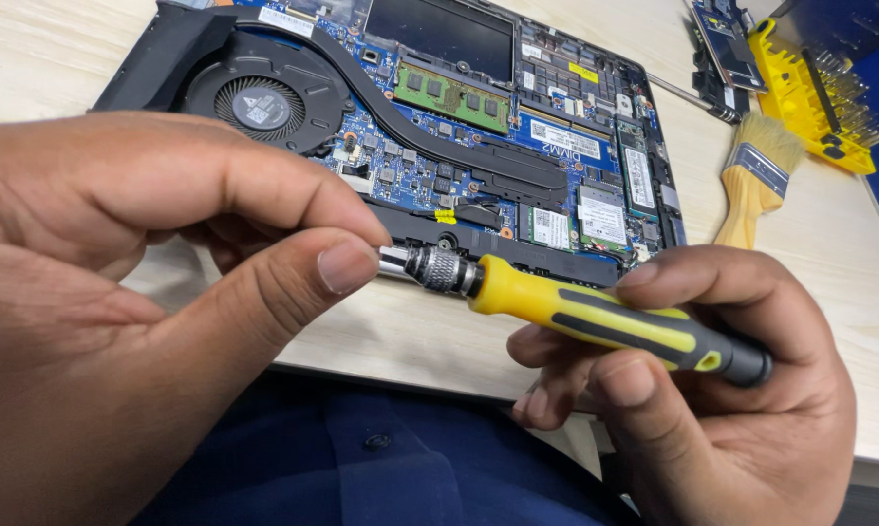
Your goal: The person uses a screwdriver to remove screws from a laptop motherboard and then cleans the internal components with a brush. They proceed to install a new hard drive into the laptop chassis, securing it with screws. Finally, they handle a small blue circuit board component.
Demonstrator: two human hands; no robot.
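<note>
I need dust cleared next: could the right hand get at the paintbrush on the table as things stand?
Probably not at once: the right hand is closed around the yellow screwdriver. The paintbrush lies uncovered on the table just beyond it.

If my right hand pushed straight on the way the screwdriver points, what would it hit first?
Probably the left hand: its fingertips already pinch the metal tip of the yellow-and-black screwdriver held in the right hand.
</note>
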